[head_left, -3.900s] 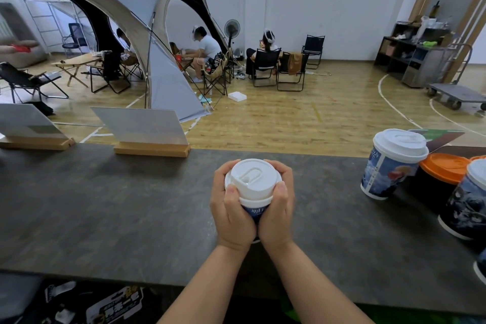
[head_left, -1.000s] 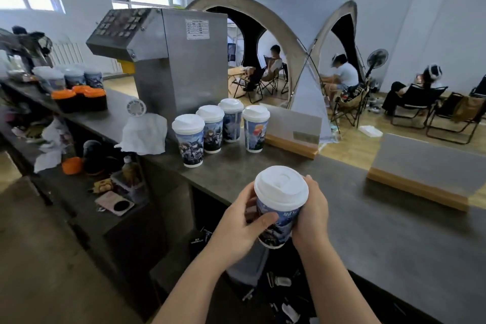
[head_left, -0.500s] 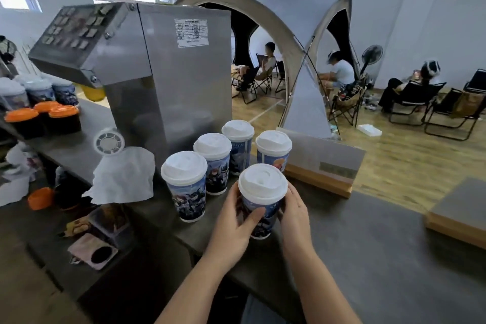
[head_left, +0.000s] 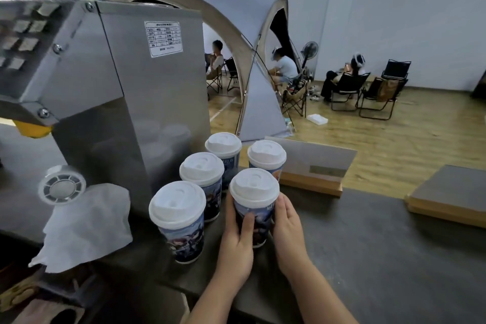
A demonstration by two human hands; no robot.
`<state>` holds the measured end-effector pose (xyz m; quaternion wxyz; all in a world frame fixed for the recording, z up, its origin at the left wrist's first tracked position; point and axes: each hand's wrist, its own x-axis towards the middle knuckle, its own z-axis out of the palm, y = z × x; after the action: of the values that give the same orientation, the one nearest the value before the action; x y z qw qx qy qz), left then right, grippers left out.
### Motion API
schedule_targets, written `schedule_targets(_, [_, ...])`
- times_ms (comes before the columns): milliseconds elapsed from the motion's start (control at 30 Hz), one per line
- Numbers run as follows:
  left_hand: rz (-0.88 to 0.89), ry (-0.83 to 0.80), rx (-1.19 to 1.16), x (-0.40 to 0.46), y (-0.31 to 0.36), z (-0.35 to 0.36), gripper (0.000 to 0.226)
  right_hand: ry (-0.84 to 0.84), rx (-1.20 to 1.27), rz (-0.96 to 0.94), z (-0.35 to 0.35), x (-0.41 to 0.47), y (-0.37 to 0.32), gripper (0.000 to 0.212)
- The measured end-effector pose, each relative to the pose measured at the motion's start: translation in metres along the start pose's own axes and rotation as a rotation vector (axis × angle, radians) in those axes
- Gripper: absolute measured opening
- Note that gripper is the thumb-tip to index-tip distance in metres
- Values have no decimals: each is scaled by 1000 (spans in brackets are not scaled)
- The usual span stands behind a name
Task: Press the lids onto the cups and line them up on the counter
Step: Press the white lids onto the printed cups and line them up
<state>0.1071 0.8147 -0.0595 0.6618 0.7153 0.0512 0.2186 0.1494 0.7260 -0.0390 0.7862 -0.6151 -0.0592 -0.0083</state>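
Observation:
A printed paper cup with a white lid (head_left: 253,193) stands on the dark grey counter (head_left: 368,258). My left hand (head_left: 236,239) and my right hand (head_left: 288,226) hold it from both sides, fingers curled round its wall. Several other lidded cups stand close by: one at the front left (head_left: 178,218), one behind it (head_left: 202,176), one further back (head_left: 223,147), and one at the back right (head_left: 267,156), directly behind the held cup.
A tall steel machine (head_left: 118,81) stands just left of the cups, with a white paper napkin (head_left: 86,226) draped below it. Two wooden-based sign holders (head_left: 313,166) (head_left: 447,194) sit on the counter's far edge. People sit on chairs near a grey tent beyond.
The lid was pressed on further right along the counter. Both hands then carried the cup left to the group by the machine and lowered it onto the counter beside them.

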Motion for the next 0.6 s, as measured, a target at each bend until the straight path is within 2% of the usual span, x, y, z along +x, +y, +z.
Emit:
schedule_targets(167, [33,-41,-24,6,-2,1,51,44,-56,-60,5,-2,4,32])
schedule_targets(333, [63,-77,-23,13,-4,-2,61,77,-88,-117,10,2,10,36])
schedule_targets(467, [82,-96,-15,17,0,-2,57,93,-120,-116,10,3,11,34])
schedule_targets(600, [98,-117,-20,13,0,0,59,110,-66,-21,8,3,14,31])
